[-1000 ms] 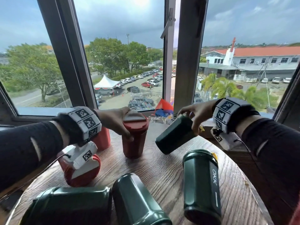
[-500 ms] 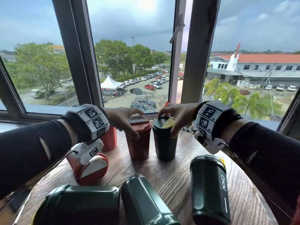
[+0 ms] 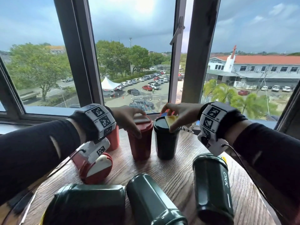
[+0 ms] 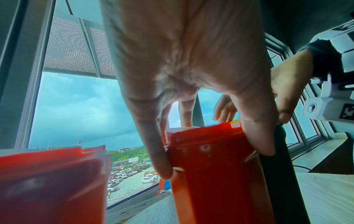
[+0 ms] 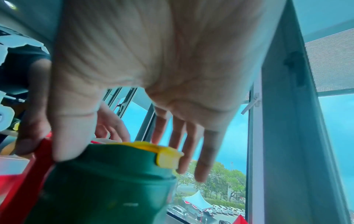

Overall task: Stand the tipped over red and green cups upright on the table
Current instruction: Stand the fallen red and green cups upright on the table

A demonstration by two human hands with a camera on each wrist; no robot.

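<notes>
- Cups are crowding a round table (image 3: 175, 176) of grained wood by the window, and we're sweeping left to right.
- A red cup (image 3: 95, 168) with a white flap lid is lying tipped at the left edge; another red one (image 3: 114, 140) is standing behind the wrist.
- The left hand (image 3: 128, 118) is draping over the upright red cup (image 3: 140, 142), thumb and fingers curling down round its rim, smooth plastic under the grip.
- Touching beside it, the dark green cup (image 3: 165, 143) with its yellow flap is now standing upright, where a second ago it was tilting in mid-air.
- The right hand (image 3: 178, 114) is loosening above that lid, fingers spreading straight, thumb just brushing the rim.
- Three faceted green cups (image 3: 154, 200) are lying tipped along the near edge.
</notes>
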